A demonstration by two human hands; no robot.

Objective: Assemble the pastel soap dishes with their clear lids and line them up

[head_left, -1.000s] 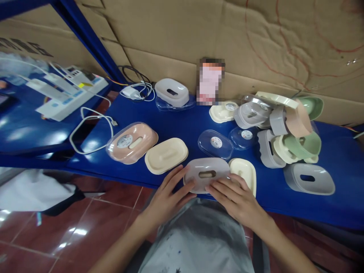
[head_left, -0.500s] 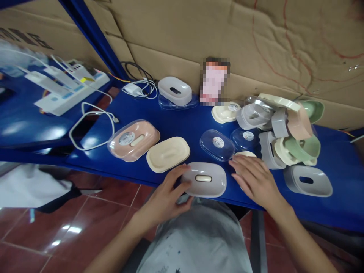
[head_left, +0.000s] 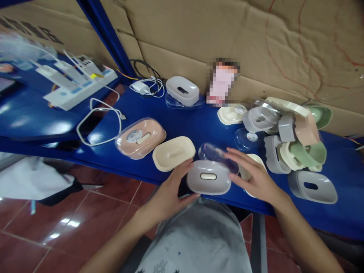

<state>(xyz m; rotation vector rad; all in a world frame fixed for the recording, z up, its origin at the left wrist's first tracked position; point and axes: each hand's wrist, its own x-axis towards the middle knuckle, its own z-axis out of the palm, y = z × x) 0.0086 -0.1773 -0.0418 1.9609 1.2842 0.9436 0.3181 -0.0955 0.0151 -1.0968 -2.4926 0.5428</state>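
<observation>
A grey oval soap dish [head_left: 209, 185] with a cream bar in its central slot lies near the table's front edge. My left hand [head_left: 167, 193] grips its left end, fingertips at the far rim and thumb at the near rim. In my right hand [head_left: 254, 172] is a clear plastic lid [head_left: 212, 152], tilted and slightly blurred, just behind the dish and overlapping its far right rim. Partly hidden under that hand is a cream tray [head_left: 258, 161]. Left of the dish lies another cream tray [head_left: 174, 151], and beyond it a pink soap dish [head_left: 133, 146] under a clear lid.
On the right are piled grey, pink and green dish parts [head_left: 307, 131], with a grey dish [head_left: 327, 185] in front. Another clear lid [head_left: 244, 140] lies behind my right hand. A phone [head_left: 223, 81] leans on the cardboard. A power strip [head_left: 82, 91] and cables are left.
My right hand has taken hold of the clear lid, tilting it and bringing it nearer the grey dish. The left hand's fingers have spread wider around the dish. The view has shifted slightly.
</observation>
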